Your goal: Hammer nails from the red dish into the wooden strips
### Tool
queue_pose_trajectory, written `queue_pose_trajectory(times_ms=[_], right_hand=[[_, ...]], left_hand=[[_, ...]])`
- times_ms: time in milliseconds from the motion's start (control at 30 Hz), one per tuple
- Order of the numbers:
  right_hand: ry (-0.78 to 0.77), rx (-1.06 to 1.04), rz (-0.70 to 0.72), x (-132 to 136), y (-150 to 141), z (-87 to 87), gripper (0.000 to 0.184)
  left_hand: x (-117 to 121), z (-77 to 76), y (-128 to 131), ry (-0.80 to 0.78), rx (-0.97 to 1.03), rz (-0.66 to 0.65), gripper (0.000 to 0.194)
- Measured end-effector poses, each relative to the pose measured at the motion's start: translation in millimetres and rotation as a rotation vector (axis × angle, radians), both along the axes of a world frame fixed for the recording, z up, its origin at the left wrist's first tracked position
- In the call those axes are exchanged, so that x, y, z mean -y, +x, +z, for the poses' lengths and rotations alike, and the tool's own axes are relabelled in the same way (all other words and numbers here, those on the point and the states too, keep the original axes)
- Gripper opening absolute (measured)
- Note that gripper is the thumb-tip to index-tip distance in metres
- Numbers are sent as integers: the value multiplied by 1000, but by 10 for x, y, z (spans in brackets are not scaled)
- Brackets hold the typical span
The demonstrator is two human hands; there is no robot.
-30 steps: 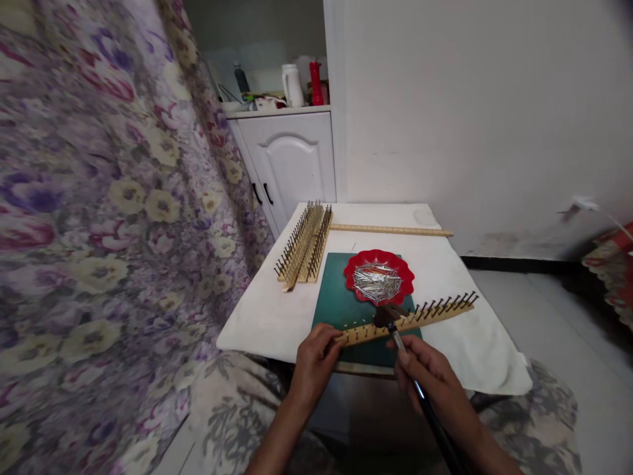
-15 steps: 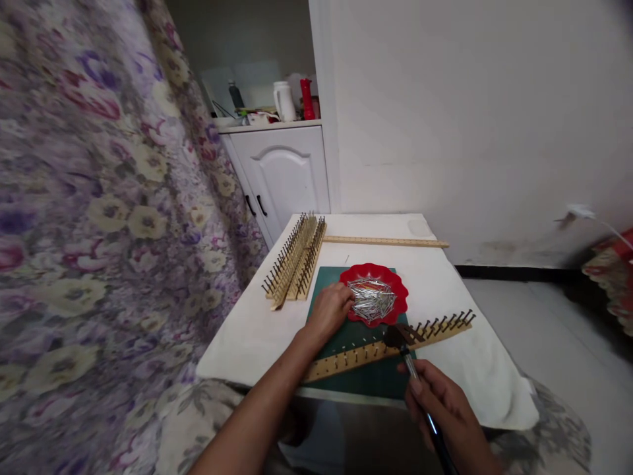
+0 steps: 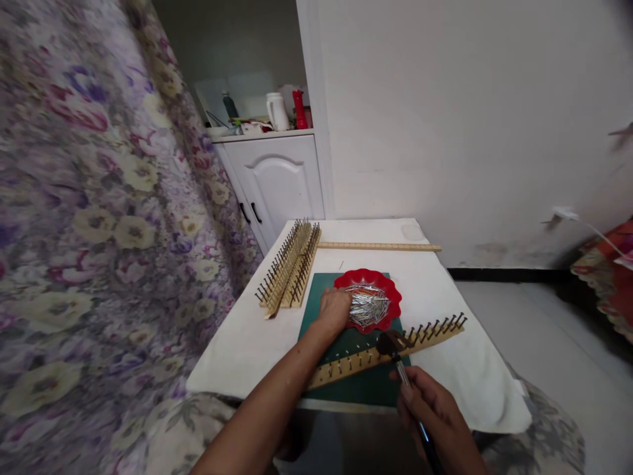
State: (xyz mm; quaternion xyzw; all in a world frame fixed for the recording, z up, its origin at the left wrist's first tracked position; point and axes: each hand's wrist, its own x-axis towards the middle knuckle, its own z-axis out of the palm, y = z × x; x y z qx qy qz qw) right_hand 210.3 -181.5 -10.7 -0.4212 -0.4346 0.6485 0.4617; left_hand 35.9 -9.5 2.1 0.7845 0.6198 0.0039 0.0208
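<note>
My left hand [image 3: 335,309] reaches over the left rim of a red scalloped bowl [image 3: 394,303], its fingers curled at the heap of silver nails [image 3: 370,310] inside. Whatever the fingertips pinch is hidden. In my right hand [image 3: 431,410] is a hammer [image 3: 388,344], gripped by its handle, with the head above a wooden strip [image 3: 341,369]. Small pale pegs or nails stand along the strip's left and middle part; larger dark screws or nails rise from its right end. Under bowl and strip lies a green mat [image 3: 368,393].
Wooden strips with rows of upright dark nails [image 3: 291,264] lie at the table's left. A thin perforated strip [image 3: 380,247] lies across the back, and a loose nail [image 3: 341,264] rests on the white tabletop [image 3: 247,343]. A floral curtain [image 3: 123,231] hangs on the left.
The camera view has shifted slightly, so the scene sits a little lower and further left. My left hand stays at the bowl, and my right hand still grips the hammer.
</note>
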Motion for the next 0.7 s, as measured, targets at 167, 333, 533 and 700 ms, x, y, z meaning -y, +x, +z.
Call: queue_pose_trajectory(times_ms=[167,333,533,700], right_hand=[[9,-12,-8,27,-14,37,35],[18,-11,7,61,-26,46,34],[26,-8,-5,53,-11,-5,35],[43,-21,3,52,-8,-21,35]], left_hand=[[46,67,-20,-29,-14,-18,22],[22,88,18,-65,-16,7,19],[7,87,7,-77,18,-15,17],[52,98,-81,-48,122,-80,16]])
